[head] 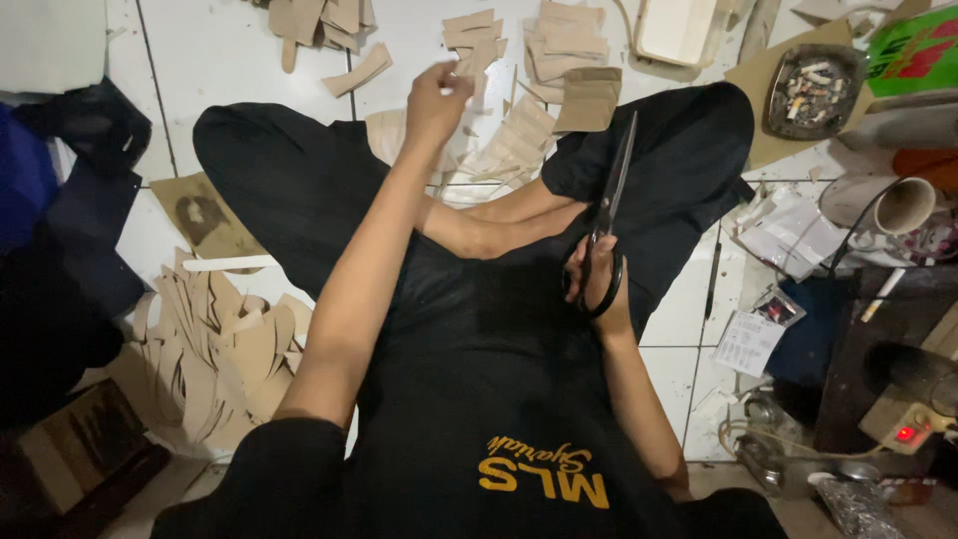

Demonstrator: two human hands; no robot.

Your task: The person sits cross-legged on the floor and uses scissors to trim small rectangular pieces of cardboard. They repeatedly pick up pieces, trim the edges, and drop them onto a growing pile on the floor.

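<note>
White tiled floor [249, 60], the person seated cross-legged on it in black clothes, seen from above.

Large heap of curved tan offcuts [215, 354] on the floor by the person's left knee. Smaller sorted stacks of tan cut pieces [569, 45] lie ahead, beyond the feet, with a fanned stack [514, 140] just in front of the shins.

To the person's right: a square ashtray [813, 88] on a sheet of brown card, a roll with a cardboard core [903, 205], loose papers [748, 341], a power strip with a red light [913, 424].

Scissors [609, 215]: long, dark, blades pointing up and away from the body, blades nearly together. Right hand [597, 284] has fingers through the loops, closed on the handles, resting over the lap.

Left hand [434, 100] stretched forward over the stacks, thumb and fingertips pinched on a small pale piece [461, 78]; its exact shape is too blurred to tell.

Handling judgement: the cut pieces look thin, light and flexible, like card or leatherboard; likely to bend if taken at one corner. Best taken at an edge with a flat pinch. Scissors look heavy and rigid; hold by the loops only, blades kept away from the legs.
</note>
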